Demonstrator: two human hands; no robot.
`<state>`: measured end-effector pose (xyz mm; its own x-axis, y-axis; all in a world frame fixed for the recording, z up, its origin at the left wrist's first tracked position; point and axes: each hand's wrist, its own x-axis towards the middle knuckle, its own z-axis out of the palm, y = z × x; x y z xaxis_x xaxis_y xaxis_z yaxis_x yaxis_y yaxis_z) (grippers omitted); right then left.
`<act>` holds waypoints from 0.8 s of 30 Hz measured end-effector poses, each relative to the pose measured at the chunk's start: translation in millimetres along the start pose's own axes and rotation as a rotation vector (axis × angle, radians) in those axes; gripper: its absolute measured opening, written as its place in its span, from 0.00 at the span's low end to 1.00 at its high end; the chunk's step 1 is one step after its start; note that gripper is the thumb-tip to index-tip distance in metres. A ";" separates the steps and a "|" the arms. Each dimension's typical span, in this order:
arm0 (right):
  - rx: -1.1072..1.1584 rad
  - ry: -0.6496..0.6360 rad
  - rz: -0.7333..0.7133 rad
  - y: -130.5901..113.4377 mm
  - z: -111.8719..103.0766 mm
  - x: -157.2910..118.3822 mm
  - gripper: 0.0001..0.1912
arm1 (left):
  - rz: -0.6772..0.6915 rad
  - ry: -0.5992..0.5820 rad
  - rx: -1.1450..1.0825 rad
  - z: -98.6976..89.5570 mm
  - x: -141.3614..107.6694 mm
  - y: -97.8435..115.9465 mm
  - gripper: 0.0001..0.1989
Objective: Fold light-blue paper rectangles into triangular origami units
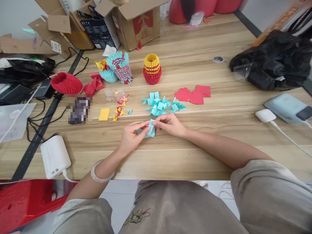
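Between my left hand [133,136] and my right hand [172,125] is a small light-blue paper piece [151,125], pinched by the fingers of both. Under it, flat light-blue sheets [149,135] lie on the wooden table [170,164]. Just beyond my hands is a loose heap of folded turquoise pieces [158,104]. Red paper squares [196,96] lie to the right of the heap. On the left are a yellow paper stack [104,114] and several small yellow and red folded pieces [119,111].
Folded-paper vases, one yellow and red [152,69], one blue and red [120,67], stand behind. A red one [67,83] lies left. Cardboard boxes [138,26] line the back. A white power bank [55,156] and cables sit left; a black bag [273,61] and blue device [287,108] right.
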<state>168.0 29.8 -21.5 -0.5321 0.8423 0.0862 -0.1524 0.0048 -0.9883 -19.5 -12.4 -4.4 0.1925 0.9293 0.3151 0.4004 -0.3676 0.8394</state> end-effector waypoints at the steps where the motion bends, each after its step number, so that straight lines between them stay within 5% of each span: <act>1: 0.002 -0.001 -0.003 0.1 0.1 0.2 0.18 | -0.002 -0.003 0.001 -0.1 0.2 -0.5 0.13; 19: -0.215 0.106 -0.076 -0.3 1.9 -3.9 0.27 | -0.159 -0.002 -0.087 -0.8 4.1 -4.5 0.12; 24: -0.537 0.085 -0.141 -24.9 -8.4 0.0 0.21 | -0.147 0.040 -0.093 -1.2 4.3 -1.9 0.12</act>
<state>178.8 34.3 2.1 -0.4645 0.8543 0.2333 0.2401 0.3751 -0.8954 -20.5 -7.7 -4.1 0.1015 0.9742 0.2014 0.3365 -0.2241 0.9146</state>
